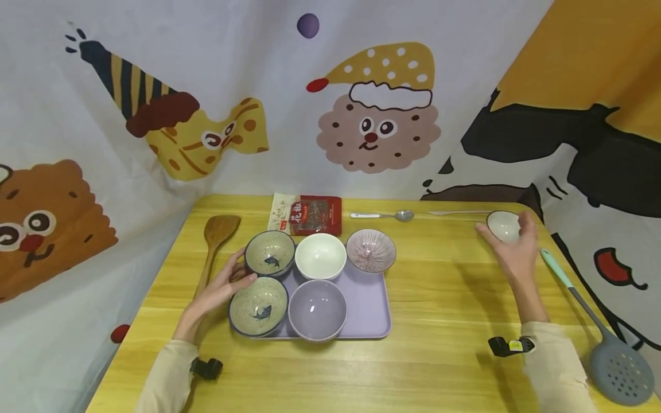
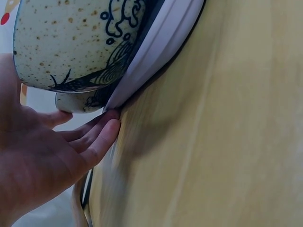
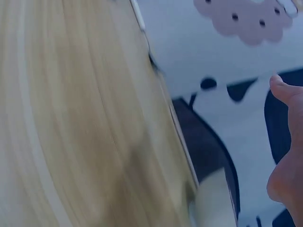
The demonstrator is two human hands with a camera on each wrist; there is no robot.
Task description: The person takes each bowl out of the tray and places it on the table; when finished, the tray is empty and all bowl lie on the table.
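Observation:
My left hand [image 1: 224, 287] is at the left side of the lilac tray [image 1: 364, 310], fingertips right at its edge in the left wrist view. Its thumb lies over the gap between two speckled blue-rimmed bowls, the back one [image 1: 268, 249] and the front one [image 1: 258, 307]. At the far right, my right hand [image 1: 516, 255] has thumb and fingers spread on either side of a small white dark-rimmed bowl [image 1: 503, 225]. In the right wrist view this bowl [image 3: 215, 201] appears near the table edge, apart from the thumb [image 3: 284, 92].
The tray also bears a white bowl [image 1: 320, 256], a purple bowl [image 1: 318, 310] and a striped bowl [image 1: 370, 250]. Behind lie a red spice packet [image 1: 316, 215] and a spoon [image 1: 382, 215]. A wooden spatula [image 1: 213, 241] lies left, a grey skimmer [image 1: 619, 367] right.

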